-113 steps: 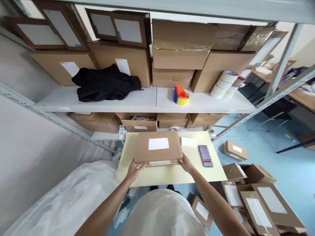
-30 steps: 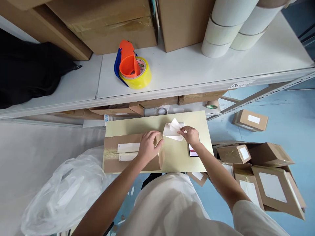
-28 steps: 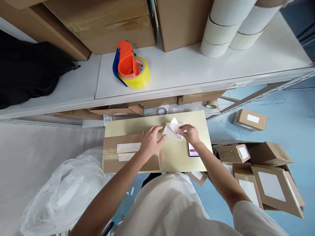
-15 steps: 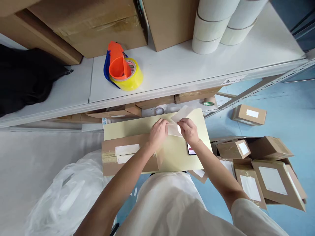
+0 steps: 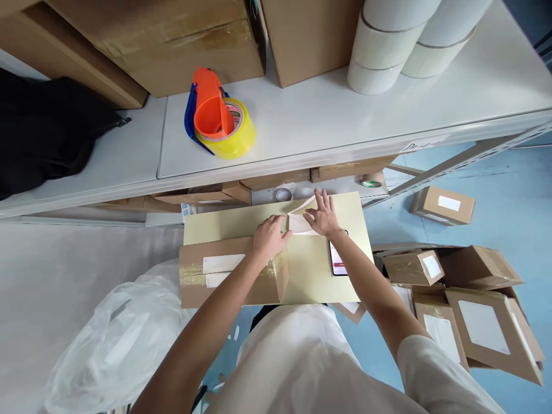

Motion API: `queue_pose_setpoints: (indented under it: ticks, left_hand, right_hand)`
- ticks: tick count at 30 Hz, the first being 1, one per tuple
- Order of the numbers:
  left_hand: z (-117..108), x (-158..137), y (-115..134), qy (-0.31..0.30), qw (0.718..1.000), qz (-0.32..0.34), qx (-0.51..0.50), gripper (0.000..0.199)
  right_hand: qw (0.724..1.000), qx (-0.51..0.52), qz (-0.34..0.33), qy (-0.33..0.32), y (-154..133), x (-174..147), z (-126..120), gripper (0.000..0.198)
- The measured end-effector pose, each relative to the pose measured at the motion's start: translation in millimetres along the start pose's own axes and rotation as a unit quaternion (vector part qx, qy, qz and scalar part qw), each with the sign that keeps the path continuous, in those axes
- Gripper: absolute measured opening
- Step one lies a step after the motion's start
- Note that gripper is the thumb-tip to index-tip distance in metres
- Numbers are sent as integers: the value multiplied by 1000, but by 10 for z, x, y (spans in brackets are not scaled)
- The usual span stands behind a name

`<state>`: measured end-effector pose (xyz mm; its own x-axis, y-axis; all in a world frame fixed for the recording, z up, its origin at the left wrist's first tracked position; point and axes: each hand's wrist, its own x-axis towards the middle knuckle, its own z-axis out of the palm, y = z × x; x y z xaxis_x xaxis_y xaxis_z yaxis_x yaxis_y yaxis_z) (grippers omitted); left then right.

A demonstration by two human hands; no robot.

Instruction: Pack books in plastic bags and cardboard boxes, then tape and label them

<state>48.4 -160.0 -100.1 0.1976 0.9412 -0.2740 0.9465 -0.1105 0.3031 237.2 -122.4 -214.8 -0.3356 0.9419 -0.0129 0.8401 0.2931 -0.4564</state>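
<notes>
A folded white paper sheet point(image 5: 300, 223) lies on the pale yellow tabletop point(image 5: 308, 276), one flap of it raised at the back. My right hand point(image 5: 322, 217) rests on the sheet's right part with its fingers spread. At the sheet's left edge is my left hand point(image 5: 269, 237), thumb and fingers apart, nothing visibly gripped. Under my left forearm lies a taped cardboard box point(image 5: 190, 279) bearing two white labels point(image 5: 222, 263). A phone point(image 5: 337, 259) with a lit screen sits beside my right wrist, partly covered by it.
Above the table runs a grey shelf point(image 5: 302, 123) with a tape dispenser point(image 5: 222, 118), stacked white rolls point(image 5: 373, 75) and large cartons point(image 5: 314, 40). Labelled boxes point(image 5: 478, 322) are piled at the right on the blue floor. Clear plastic wrap point(image 5: 121, 339) bulges at the left.
My hands have loosened from their pinch on the paper. The right fingers have spread over it, and the sheet now lies lower on the table. More of the phone shows.
</notes>
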Motion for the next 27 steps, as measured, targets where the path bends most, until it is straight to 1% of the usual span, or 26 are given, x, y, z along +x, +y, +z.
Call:
queue_pose_setpoints:
  ticks: [2, 4, 6, 8, 10, 12, 13, 14, 15, 16, 17, 18, 19, 20, 21, 22, 23, 24, 25, 26, 27]
  left_hand:
    - [-4, -27, -26, -10, 1000, -6, 9, 36]
    - [1, -49, -58, -8, 1000, -8, 17, 34]
    - [15, -58, -66, 10, 1000, -3, 19, 34]
    - [23, -48, -29, 35, 999, 14, 19, 38]
    - [16, -18, 53, 48, 997, 47, 26, 38]
    - [-1, 23, 148, 48, 996, 72, 28, 24]
    - [-8, 43, 188, 50, 996, 74, 16, 17]
    - [-11, 60, 215, 56, 996, 67, -10, 16]
    - [-9, 74, 228, 67, 995, 53, -54, 18]
    - [1, 83, 227, 82, 989, 30, -119, 18]
    - [16, 88, 213, 95, 975, 5, -202, 17]
    - [36, 90, 189, 101, 950, -17, -295, 16]
    - [56, 87, 157, 99, 917, -37, -386, 19]
    - [72, 81, 120, 90, 880, -52, -464, 24]
    - [79, 70, 82, 83, 848, -64, -520, 29]
    - [71, 56, 45, 86, 829, -73, -548, 34]
    - [47, 38, 13, 108, 826, -78, -548, 38]
    - [5, 17, -12, 154, 835, -81, -521, 43]
    - [-51, -6, -26, 212, 854, -77, -469, 49]
    - [-117, -28, -26, 266, 875, -61, -399, 56]
    - [-185, -49, -10, 300, 899, -33, -317, 62]
  right_hand:
    - [999, -32, -39, -17, 49, 110, -77, 25]
    - [993, -70, -69, -60, 98, 193, -149, 20]
    - [987, -103, -96, -84, 93, 235, -229, 27]
    - [982, -118, -132, -67, 4, 215, -333, 33]
    - [978, -110, -172, -31, -154, 127, -462, 34]
    - [975, -81, -206, 6, -328, -9, -590, 33]
    - [975, -60, -210, 32, -401, -83, -643, 32]
    - [978, -36, -196, 68, -456, -153, -681, 30]
    - [980, -7, -162, 112, -491, -212, -701, 27]
    - [981, 28, -114, 157, -505, -258, -704, 25]
    - [978, 66, -63, 190, -500, -287, -689, 29]
    - [973, 106, -18, 203, -480, -299, -660, 40]
    - [971, 147, 14, 189, -450, -295, -622, 52]
    - [970, 189, 31, 153, -414, -281, -581, 60]
    - [967, 228, 38, 105, -378, -259, -540, 61]
    - [962, 262, 41, 55, -346, -236, -506, 55]
    - [957, 287, 44, 16, -319, -214, -482, 45]
    - [954, 297, 46, -10, -301, -197, -468, 33]
    - [955, 292, 45, -22, -293, -187, -466, 25]
    - [960, 274, 39, -27, -293, -182, -473, 21]
    - [968, 248, 30, -26, -301, -182, -488, 20]
